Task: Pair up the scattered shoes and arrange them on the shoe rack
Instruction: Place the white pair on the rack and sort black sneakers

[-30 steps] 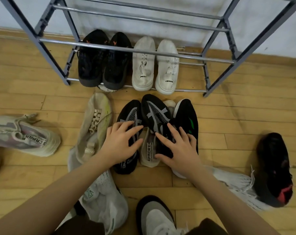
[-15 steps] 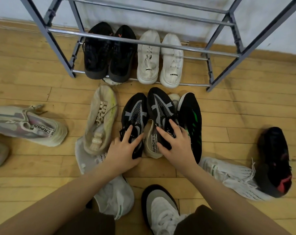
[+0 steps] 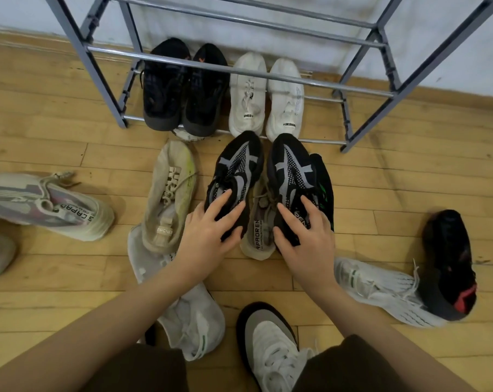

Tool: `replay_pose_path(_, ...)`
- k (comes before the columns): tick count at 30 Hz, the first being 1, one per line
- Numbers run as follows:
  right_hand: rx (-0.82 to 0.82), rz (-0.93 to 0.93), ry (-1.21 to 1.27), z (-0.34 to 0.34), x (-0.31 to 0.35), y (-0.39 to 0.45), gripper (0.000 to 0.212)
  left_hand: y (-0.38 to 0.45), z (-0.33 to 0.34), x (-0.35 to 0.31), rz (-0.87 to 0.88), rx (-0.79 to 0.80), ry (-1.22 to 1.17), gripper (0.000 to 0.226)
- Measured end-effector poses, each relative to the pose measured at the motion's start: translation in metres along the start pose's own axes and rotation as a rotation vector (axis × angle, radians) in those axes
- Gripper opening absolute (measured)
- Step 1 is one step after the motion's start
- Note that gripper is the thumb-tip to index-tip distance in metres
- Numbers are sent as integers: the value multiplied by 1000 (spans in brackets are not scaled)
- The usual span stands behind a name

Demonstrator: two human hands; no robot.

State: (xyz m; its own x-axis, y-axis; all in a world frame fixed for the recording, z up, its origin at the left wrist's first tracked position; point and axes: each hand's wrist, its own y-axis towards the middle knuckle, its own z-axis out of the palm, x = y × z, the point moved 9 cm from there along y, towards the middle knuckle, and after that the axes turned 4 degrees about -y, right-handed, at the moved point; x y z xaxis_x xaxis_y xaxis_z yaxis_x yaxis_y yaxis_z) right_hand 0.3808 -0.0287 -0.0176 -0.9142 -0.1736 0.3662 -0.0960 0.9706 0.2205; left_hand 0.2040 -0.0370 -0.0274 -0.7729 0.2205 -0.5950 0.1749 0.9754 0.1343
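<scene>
Metal shoe rack against the wall, standing on a wooden floor. Its lowest tier carries a black pair at left and a white pair just beside it at right, toes toward the wall. On the floor in front, two black-and-grey mesh sneakers sit side by side, toes touching the rack's front rail. The left hand grips the heel of the left mesh sneaker, fingers curled over its collar, thumb on the inner side. The right hand grips the heel of the right mesh sneaker likewise. Between them lies a beige sneaker, partly covered; a black shoe with green marks lies against the right one. Scattered around: a cream sneaker, a grey-pink sneaker, white knit sneakers and, a black-red shoe.
</scene>
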Motion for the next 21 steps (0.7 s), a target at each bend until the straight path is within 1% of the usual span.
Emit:
replay_pose_path(2,4,43,-28,-4,-11,-1,43,8,10,-10,32,53,11,44)
replay_pose_path(4,45,100,-96,-1,-27,-3,45,17,27,-20,47,142,59,47)
replay_pose_path(6,154,150,-154,9,-44,-7,49,22,49,-24,28,231,116,49)
replay_pose_path(8,251,161,-170,18,-56,-14,58,18,71,-17,-30,322,133,54)
replay_pose_path(12,309,138,-127,26,-61,-21,74,16,77,-15,-41,333,117,60)
replay_pose_path(15,265,129,-22,25,-60,-20,71,19,82,-12,-62,375,102,68)
replay_pose_path(18,181,112,34,15,-53,-18,60,20,73,-16,7,285,68,61)
replay_pose_path(21,76,89,5,0,-42,-15,54,19,58,-20,47,209,37,56)
